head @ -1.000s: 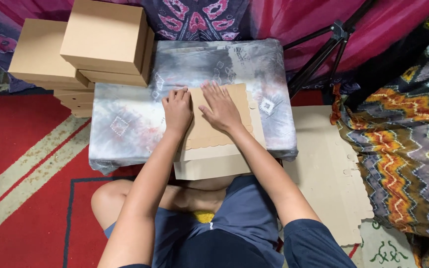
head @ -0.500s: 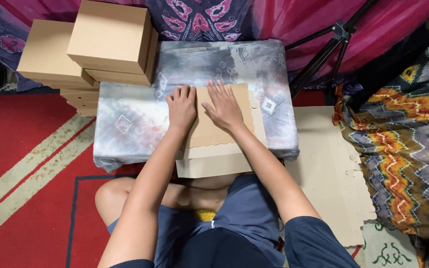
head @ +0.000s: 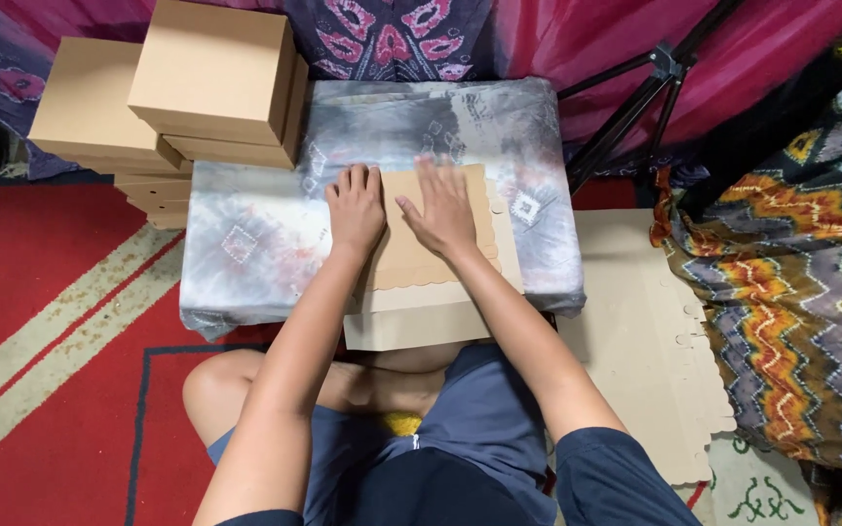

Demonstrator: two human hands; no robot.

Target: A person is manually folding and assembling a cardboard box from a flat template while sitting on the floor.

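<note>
Here, left of the low table wrapped in grey tie-dye cloth (head: 246, 263), closed tan cardboard boxes (head: 211, 78) are stacked, while on it the left hand (head: 355, 206) and right hand (head: 445, 209) press open-palmed on a flat tan cardboard blank (head: 411, 263), its long axis running away from the person.

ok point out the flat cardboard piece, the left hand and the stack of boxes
flat cardboard piece (head: 411, 258), head view, bare part below the hands
left hand (head: 356, 207), head view, back of the hand
stack of boxes (head: 211, 68), head view, top face of the upper box
</note>
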